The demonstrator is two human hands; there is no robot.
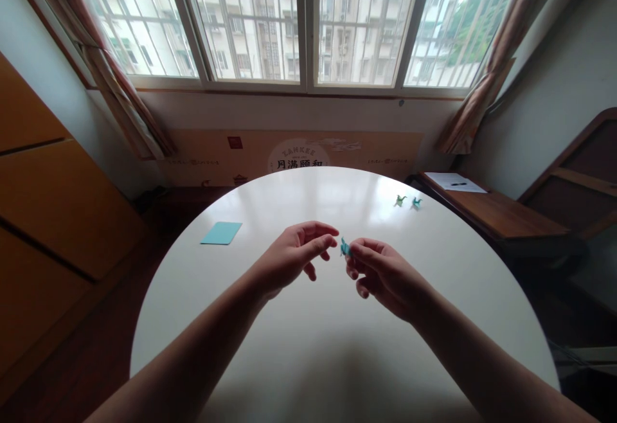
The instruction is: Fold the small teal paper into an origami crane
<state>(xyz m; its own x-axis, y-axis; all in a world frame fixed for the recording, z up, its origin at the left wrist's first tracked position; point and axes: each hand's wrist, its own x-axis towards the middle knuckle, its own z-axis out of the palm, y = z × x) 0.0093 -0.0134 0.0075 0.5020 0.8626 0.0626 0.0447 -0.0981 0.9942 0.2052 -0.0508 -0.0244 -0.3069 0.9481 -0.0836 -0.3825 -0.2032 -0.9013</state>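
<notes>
Over the round white table [337,346], my right hand [380,275] pinches a tiny teal folded paper figure [344,247] between thumb and forefinger. My left hand [294,254] hovers just left of it, fingers loosely curled and apart, its fingertips a short gap from the figure and holding nothing. Both forearms reach in from the near edge.
A light blue paper sheet [222,233] lies flat on the table's left. Two small folded paper figures, one green [400,200] and one teal [417,202], stand at the far right. A wooden side desk [491,211] with a paper and pen is to the right; windows behind.
</notes>
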